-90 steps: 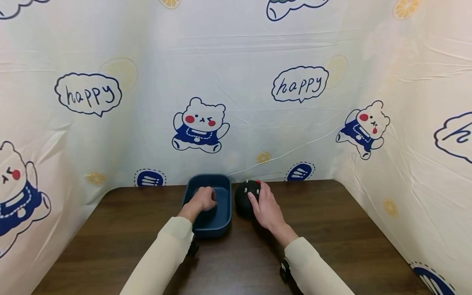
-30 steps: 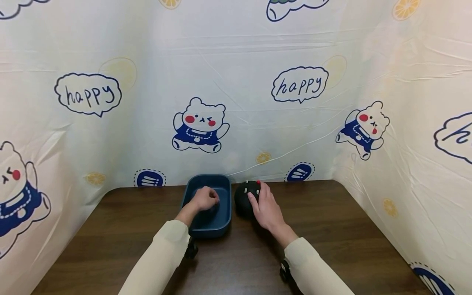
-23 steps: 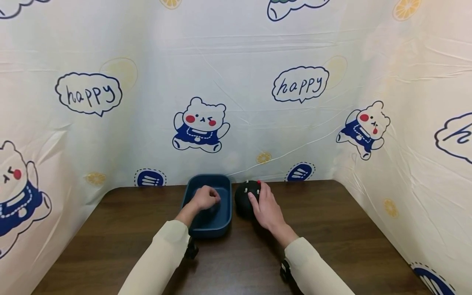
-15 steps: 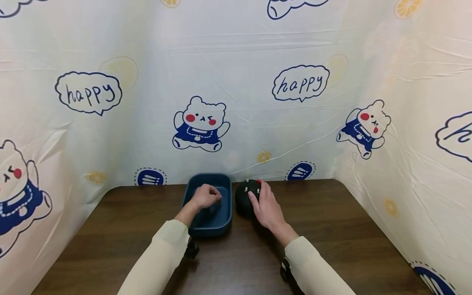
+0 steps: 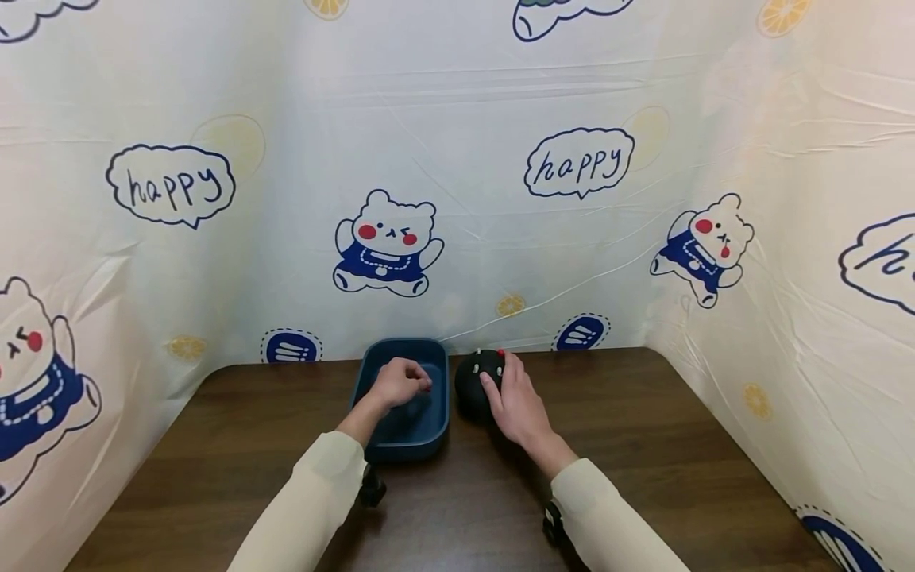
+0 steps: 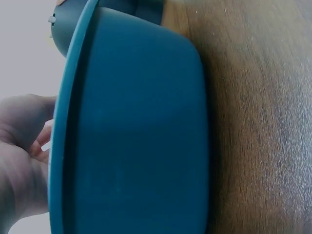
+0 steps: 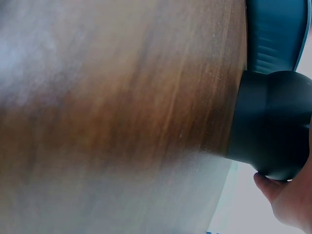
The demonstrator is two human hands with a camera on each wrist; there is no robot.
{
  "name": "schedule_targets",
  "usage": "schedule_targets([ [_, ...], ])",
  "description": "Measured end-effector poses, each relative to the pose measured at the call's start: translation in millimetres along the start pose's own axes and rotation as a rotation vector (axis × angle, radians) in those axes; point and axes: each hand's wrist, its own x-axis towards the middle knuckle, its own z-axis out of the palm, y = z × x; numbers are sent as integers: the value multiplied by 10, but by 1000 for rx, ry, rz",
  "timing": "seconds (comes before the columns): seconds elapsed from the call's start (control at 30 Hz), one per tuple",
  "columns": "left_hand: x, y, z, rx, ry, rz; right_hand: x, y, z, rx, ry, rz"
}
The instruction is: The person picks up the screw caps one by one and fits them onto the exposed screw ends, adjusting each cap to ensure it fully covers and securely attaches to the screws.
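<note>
In the head view a blue rectangular tub (image 5: 411, 449) stands on the wooden table. My left hand (image 5: 400, 381) reaches over its left side, fingers bent and tips pointing right, above the tub's inside. From the left wrist view the tub's outer wall (image 6: 136, 122) hides most of that hand's fingertips; I cannot tell whether they pinch something small. Right of the tub sits a black rounded object (image 5: 472, 389) with several small pale studs and a red one on top. My right hand (image 5: 518, 401) holds it from the right, thumb on its near face; its base (image 7: 248, 117) stands on the table.
The brown wooden table (image 5: 643, 445) spreads out on both sides and in front of the tub. A white printed curtain (image 5: 457, 238) hangs along the back and both sides. The tub and black object stand near the table's back edge.
Over the three seconds my left hand shifts slightly right and up over the tub, and its fingertips come more into sight. My right hand and the black object stay in place.
</note>
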Motion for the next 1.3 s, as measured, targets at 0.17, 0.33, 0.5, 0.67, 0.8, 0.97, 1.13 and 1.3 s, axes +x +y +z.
schedule_targets([
  [0.17, -18, 51, 20, -14, 39, 32, -6, -4, 0, 8, 18, -16],
  [0.33, -51, 130, 48, -19, 77, 70, -12, -4, 3, 10, 26, -23],
  [0.5, -47, 179, 83, -28, 103, 99, -10, 3, 13, 3, 10, -10],
  [0.67, -12, 205, 111, -40, 132, 111, -3, 7, 13, 4, 5, -2],
  [0.8, 1, 232, 127, -48, 142, 117, -2, 4, 11, 6, 11, -2],
  [0.97, -7, 286, 144, -50, 158, 119, 2, 4, 13, -1, 13, -3],
  [1.13, -19, 321, 169, -59, 173, 121, 0, 3, 17, 1, 20, -5],
  [1.3, -22, 354, 186, -76, 174, 123, -7, -6, 3, -1, 28, -14],
])
